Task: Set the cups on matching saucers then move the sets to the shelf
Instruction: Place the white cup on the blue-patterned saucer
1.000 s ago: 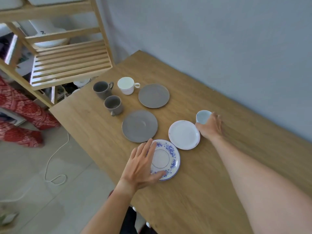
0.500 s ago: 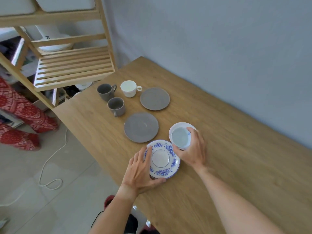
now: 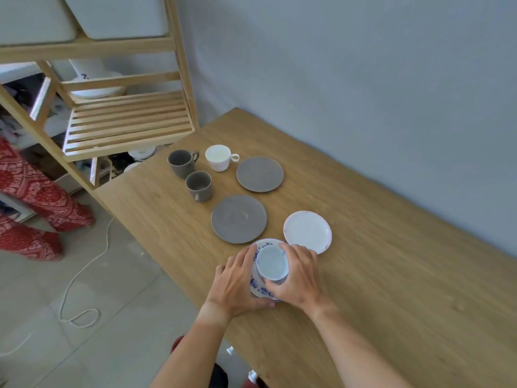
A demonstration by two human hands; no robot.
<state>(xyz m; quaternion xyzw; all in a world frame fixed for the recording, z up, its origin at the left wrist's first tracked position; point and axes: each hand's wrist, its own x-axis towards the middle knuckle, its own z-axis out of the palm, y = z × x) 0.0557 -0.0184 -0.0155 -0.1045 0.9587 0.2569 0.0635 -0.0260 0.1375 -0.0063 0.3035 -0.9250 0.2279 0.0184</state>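
Observation:
My right hand (image 3: 298, 278) grips a white cup with blue pattern (image 3: 272, 264) over the blue-flowered saucer (image 3: 261, 289) near the table's front edge. My left hand (image 3: 237, 281) holds that saucer's left rim. Whether the cup rests on the saucer is unclear. Beyond lie a plain white saucer (image 3: 307, 230), a grey saucer (image 3: 238, 218) and a second grey saucer (image 3: 259, 173). Two grey cups (image 3: 199, 185) (image 3: 181, 161) and a white cup (image 3: 219, 157) stand at the far left. The slatted wooden shelf (image 3: 126, 127) is left of the table.
The wooden table (image 3: 391, 275) runs along a grey wall. White dishes (image 3: 92, 88) sit deeper in the shelf unit. A white cable (image 3: 81, 275) lies on the tiled floor, and a person's red patterned trousers (image 3: 33, 197) are at the left.
My right hand carried the cup from the far side of the white saucer across to the blue-flowered saucer. My left hand stayed on that saucer's rim.

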